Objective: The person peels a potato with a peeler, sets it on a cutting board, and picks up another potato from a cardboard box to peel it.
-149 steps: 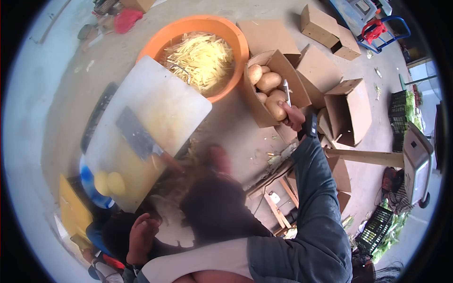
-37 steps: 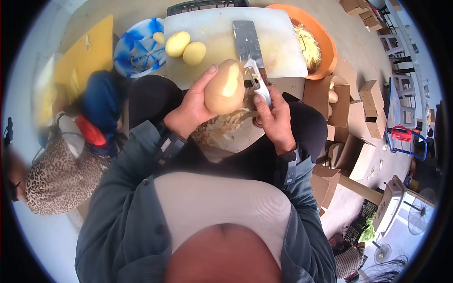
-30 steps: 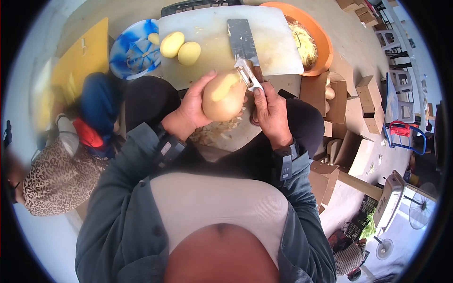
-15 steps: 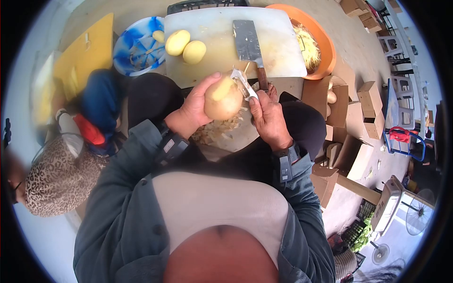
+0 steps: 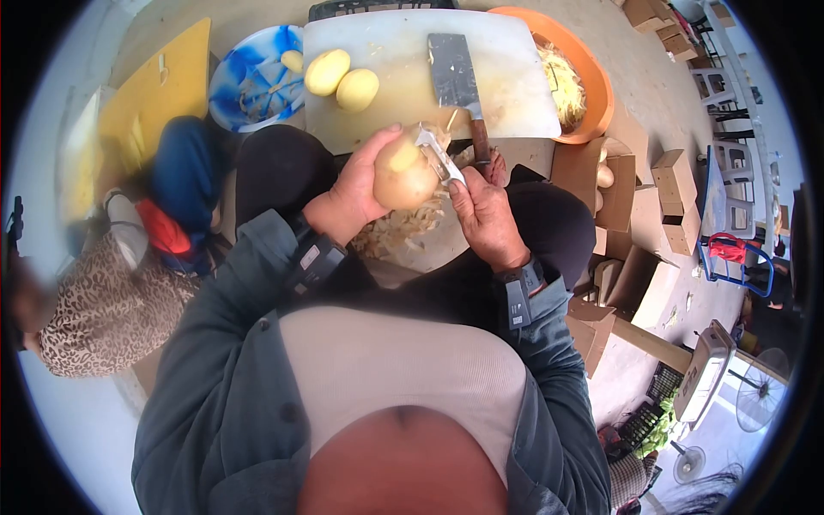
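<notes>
My left hand (image 5: 350, 190) grips a large potato (image 5: 403, 182), mostly in brown skin with a bare yellow patch near its top. In my right hand (image 5: 487, 219) is a white-handled peeler (image 5: 440, 156), its head against the potato's upper right side. Peelings (image 5: 399, 233) lie in a heap below, between my knees. Beyond my hands, a white cutting board (image 5: 390, 51) carries two peeled potatoes (image 5: 342, 79) on its left. A cleaver (image 5: 453, 73) rests on the board with its wooden handle over the near edge.
An orange basin (image 5: 598, 94) with yellow shreds stands right of the board, a blue-and-white basin (image 5: 225, 90) left of it. Cardboard boxes (image 5: 639, 275) crowd the right side. Another person in a leopard-print top (image 5: 112, 313) sits at left, near a yellow board (image 5: 176, 73).
The potato has turned slightly in my left hand, and the peeler has shifted a little left along it. The view has moved slightly. Both hands keep their hold.
</notes>
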{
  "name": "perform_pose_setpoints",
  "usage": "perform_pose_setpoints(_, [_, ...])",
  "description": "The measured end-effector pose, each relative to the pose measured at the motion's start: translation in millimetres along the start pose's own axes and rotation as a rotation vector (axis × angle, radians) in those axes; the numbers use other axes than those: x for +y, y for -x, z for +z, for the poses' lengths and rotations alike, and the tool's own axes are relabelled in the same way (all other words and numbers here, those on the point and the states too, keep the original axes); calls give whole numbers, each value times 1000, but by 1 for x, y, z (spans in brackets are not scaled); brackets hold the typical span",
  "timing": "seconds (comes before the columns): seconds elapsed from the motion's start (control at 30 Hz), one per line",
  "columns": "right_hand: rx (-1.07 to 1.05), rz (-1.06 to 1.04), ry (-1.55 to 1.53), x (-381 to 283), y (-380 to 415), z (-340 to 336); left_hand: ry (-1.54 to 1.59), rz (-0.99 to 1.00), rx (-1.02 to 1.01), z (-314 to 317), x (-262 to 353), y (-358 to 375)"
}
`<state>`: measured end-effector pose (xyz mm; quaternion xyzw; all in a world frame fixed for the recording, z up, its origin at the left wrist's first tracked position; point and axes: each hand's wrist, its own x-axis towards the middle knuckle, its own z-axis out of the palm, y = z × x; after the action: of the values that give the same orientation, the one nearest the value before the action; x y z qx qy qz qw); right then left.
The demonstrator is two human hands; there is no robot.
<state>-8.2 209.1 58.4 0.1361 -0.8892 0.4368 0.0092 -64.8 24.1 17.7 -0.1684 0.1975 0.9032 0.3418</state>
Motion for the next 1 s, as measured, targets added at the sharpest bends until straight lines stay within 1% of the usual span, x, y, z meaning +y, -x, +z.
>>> perform_pose_setpoints(0.07, [-18,-6,17,0,0,0,-1,1,14,3,1,3])
perform_pose_setpoints(0.1, [-19,-6,16,0,1,-1,-1,-12,-31,5,2,5])
perform_pose_setpoints(0.13, [-40,44,-41,0,1,-1,-1,-26,-75,7,2,6])
perform_pose_setpoints(0.17, [-62,95,-97,1,1,-1,0,-26,-74,7,2,5])
perform_pose_setpoints(0.23, [-61,78,-103,1,-1,0,-84,-57,-65,6,1,3])
perform_pose_setpoints(0.3, [-64,64,-111,2,-1,0,-47,-79,-100,0,2,1])
perform_pose_setpoints(0.37, [-57,18,13,0,-3,0,-17,-105,-135,-2,3,-1])
perform_pose_setpoints(0.43, [-62,42,-22,1,-2,1,-70,-57,-66,0,4,-2])
perform_pose_setpoints(0.47, [-68,65,-54,1,-2,2,-70,-57,-65,2,7,0])
perform_pose_setpoints(0.53, [-70,50,-65,0,0,5,-38,-94,24,6,12,3])
perform_pose_setpoints(0.6, [-71,36,-77,-1,-1,6,-22,-78,35,5,11,0])
perform_pose_setpoints(0.67, [-96,47,-26,-3,-1,4,-9,-66,48,4,8,1])
perform_pose_setpoints(0.8, [-108,62,-48,1,0,3,-55,-68,68,3,1,-1])
perform_pose_setpoints(0.87, [-95,8,40,3,1,5,-78,-66,83,2,-2,-1])
perform_pose_setpoints(0.97, [-111,21,59,4,3,5,-111,-49,98,5,4,0])
perform_pose_setpoints(1.0, [-112,19,56,3,4,6,-114,-72,132,5,7,1])
